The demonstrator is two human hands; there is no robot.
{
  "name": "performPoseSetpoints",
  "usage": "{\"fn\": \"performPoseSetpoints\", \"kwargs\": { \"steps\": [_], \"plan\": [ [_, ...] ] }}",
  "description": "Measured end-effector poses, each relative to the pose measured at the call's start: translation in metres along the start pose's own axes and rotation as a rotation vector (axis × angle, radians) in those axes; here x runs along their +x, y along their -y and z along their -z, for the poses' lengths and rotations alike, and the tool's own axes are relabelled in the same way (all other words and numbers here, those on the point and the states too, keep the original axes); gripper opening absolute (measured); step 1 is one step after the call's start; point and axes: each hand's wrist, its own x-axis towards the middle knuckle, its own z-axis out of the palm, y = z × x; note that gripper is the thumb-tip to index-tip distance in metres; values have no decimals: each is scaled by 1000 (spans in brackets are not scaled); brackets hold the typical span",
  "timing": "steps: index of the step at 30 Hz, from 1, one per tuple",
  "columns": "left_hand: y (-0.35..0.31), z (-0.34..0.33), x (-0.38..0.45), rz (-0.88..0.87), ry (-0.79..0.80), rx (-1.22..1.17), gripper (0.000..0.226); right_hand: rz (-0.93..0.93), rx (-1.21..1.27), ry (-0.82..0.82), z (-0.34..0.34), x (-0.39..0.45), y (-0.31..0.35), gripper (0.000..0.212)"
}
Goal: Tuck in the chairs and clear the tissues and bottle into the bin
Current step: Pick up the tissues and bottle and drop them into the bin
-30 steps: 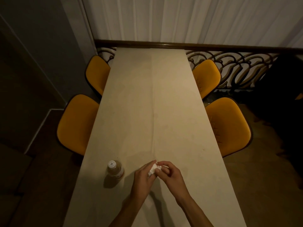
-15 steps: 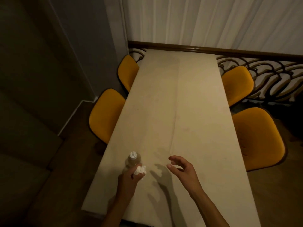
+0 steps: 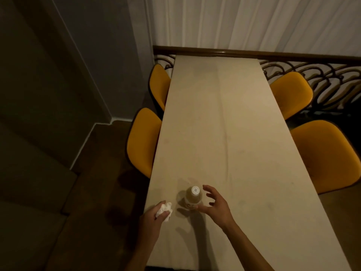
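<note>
A small bottle (image 3: 193, 198) with a white cap stands upright near the front left of the long beige table (image 3: 230, 122). My right hand (image 3: 214, 207) hovers right beside it, fingers spread and curled around its right side, holding nothing. My left hand (image 3: 154, 218) is at the table's left edge, closed on crumpled white tissues (image 3: 165, 210). Yellow chairs sit along both sides: two on the left (image 3: 143, 141) (image 3: 159, 85), two on the right (image 3: 324, 155) (image 3: 291, 92). No bin is in view.
A dark ornate railing (image 3: 312, 75) and white curtains (image 3: 254, 24) close off the far end. A grey wall (image 3: 58, 75) and dark wooden floor (image 3: 97, 192) lie to the left of the table.
The tissues passed from both hands into my left hand, which moved to the table's left edge. My right hand opened and came up to the bottle. The view swung left.
</note>
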Motion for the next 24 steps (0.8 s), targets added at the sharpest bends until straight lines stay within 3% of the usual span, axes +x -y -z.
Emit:
{"fn": "performPoseSetpoints", "kwargs": {
  "steps": [8, 14, 24],
  "plan": [
    [28, 22, 20, 79, 129, -41, 34, -60, -62, -108, -38, 24, -18, 93],
    [34, 21, 25, 110, 173, -34, 37, -45, -68, -199, -56, 30, -28, 80],
    [18, 13, 30, 60, 180, -24, 37, 24, -124, -202, -36, 29, -10, 74]
  ]
}}
